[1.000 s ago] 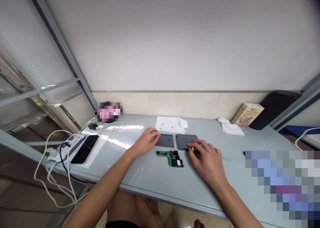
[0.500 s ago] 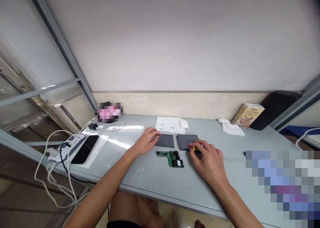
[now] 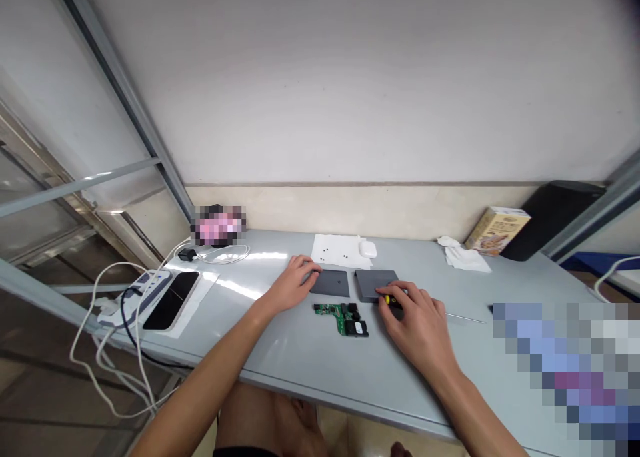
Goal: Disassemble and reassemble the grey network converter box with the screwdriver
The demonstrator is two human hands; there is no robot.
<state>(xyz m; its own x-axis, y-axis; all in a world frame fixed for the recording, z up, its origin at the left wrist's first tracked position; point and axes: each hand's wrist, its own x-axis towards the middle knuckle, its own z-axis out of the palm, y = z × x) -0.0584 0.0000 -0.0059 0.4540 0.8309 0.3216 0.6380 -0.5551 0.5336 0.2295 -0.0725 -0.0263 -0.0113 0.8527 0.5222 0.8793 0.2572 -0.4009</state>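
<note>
My left hand (image 3: 290,287) has its fingers curved over the left end of a flat dark grey cover (image 3: 333,283), which lies on the table. A dark grey box-shaped casing (image 3: 373,282) sits just right of that cover. In my right hand (image 3: 417,317) is a screwdriver (image 3: 393,300) with a yellow and black handle, mostly hidden by the fingers. Its thin shaft points right, away from the casing, whose near right corner the fingertips touch or nearly touch. A green circuit board (image 3: 343,318) with black parts rests in front of the cover.
White paper (image 3: 335,249) behind the cover carries several tiny dark screws and a white rounded case (image 3: 367,249). At left are a phone (image 3: 173,300), a power strip (image 3: 135,297) and cables. A yellow box (image 3: 497,231), tissue (image 3: 465,255) and black cylinder (image 3: 550,220) stand back right.
</note>
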